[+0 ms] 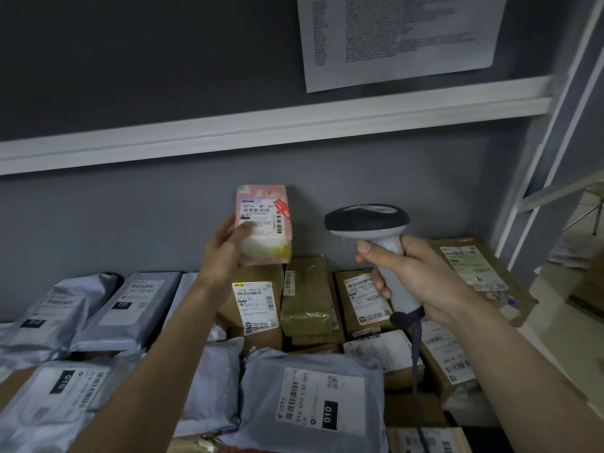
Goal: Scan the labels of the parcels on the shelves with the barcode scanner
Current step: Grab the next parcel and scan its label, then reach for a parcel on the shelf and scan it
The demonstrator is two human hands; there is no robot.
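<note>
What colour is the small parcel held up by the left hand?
Pink small parcel with a white label, head view.

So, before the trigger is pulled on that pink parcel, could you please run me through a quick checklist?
1. Left hand holds the pink parcel upright: ok.
2. Its shipping label faces outward, barcode uncovered: ok, though the thumb overlaps the label's lower left.
3. Right hand grips the barcode scanner by its handle: ok.
4. Scanner head aimed at the label: cannot tell; no beam shows.
5. Scanner cable hangs free over the brown boxes: ok.
</note>
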